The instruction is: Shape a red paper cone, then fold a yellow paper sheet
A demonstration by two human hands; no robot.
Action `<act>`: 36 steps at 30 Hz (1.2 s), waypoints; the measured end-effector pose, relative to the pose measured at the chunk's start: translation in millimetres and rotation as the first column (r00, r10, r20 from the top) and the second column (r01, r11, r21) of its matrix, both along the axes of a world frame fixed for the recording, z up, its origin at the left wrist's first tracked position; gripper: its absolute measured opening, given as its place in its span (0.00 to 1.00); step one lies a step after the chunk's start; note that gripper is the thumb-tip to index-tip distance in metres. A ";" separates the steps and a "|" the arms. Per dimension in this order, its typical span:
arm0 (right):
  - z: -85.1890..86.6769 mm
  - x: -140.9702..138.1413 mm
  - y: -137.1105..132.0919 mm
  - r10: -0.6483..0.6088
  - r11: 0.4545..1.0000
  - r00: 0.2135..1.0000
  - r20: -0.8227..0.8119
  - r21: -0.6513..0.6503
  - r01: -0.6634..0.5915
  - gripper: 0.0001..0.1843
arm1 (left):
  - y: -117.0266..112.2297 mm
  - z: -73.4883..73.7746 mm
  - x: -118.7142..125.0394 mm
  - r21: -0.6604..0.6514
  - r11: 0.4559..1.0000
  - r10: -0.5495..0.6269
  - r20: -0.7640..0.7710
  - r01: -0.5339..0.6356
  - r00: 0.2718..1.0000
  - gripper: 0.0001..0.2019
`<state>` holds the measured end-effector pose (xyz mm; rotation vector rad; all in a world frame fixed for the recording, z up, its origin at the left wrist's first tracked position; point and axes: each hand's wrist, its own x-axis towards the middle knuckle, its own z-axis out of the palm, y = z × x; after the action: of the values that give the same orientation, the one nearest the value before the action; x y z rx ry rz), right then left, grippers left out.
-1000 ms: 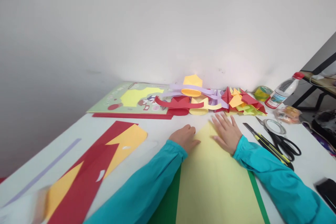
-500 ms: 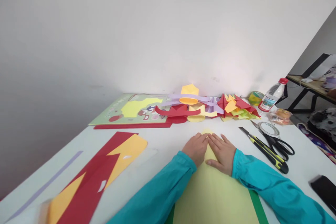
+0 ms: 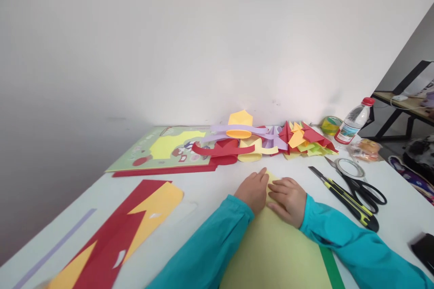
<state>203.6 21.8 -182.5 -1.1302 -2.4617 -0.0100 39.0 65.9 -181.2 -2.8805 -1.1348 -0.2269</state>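
Observation:
A large pale yellow sheet of paper [image 3: 276, 253] lies on the table in front of me, narrowing to a tip at its far end. My left hand [image 3: 252, 192] is closed on the left side of that tip, its fingers pressed together on the paper. On the other side, my right hand [image 3: 288, 201] rests over the paper with bent fingers slightly apart and the thumb below them. A green strip [image 3: 330, 265] shows along the sheet's right edge. The fingers partly hide the tip.
A utility knife [image 3: 346, 198], scissors [image 3: 364, 192] and a tape roll [image 3: 350, 168] lie to the right, near a plastic bottle [image 3: 354, 122]. Red paper [image 3: 115, 230] with orange pieces lies left. Folded paper shapes [image 3: 225, 150] and a green picture board [image 3: 135, 153] sit by the wall.
My right hand's fingers, flat and stretched over the tip before, are now bent and drawn back slightly to the right. My left hand stays at the tip. The view has shifted slightly.

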 end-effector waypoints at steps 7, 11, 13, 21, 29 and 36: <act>-1.6 17.0 16.3 -0.100 0.993 0.989 -0.104 0.048 0.106 0.16 | -1.3 -5.4 -5.6 0.124 0.991 -0.049 -0.020 0.051 0.999 0.17; 1.7 21.1 28.0 -0.065 0.998 0.998 -0.028 -0.009 0.065 0.16 | -2.4 -13.0 -6.5 0.182 0.983 -0.041 0.036 0.034 0.998 0.19; 5.6 17.2 34.3 -0.086 0.996 0.995 0.059 -0.029 0.088 0.16 | -2.7 -15.3 -6.1 0.178 0.984 -0.041 0.075 0.027 0.996 0.19; 18.1 -3.1 53.7 -0.174 0.984 0.930 0.323 0.013 0.179 0.20 | -3.0 -15.0 -6.1 0.190 0.982 -0.035 0.137 0.009 0.990 0.20; 9.4 4.0 49.8 -0.190 0.982 0.948 0.257 0.050 0.183 0.18 | -5.4 -9.0 -6.6 0.142 0.990 0.015 0.069 -0.024 0.998 0.20; 7.5 6.6 46.3 -0.194 0.981 0.948 0.251 0.080 0.179 0.19 | -5.6 -7.4 -6.6 0.117 0.993 0.022 0.065 -0.029 0.998 0.20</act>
<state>210.2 68.0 -174.9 -1.4104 -2.5455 -0.2996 32.5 60.3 -188.6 -2.7725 -1.1264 -0.3749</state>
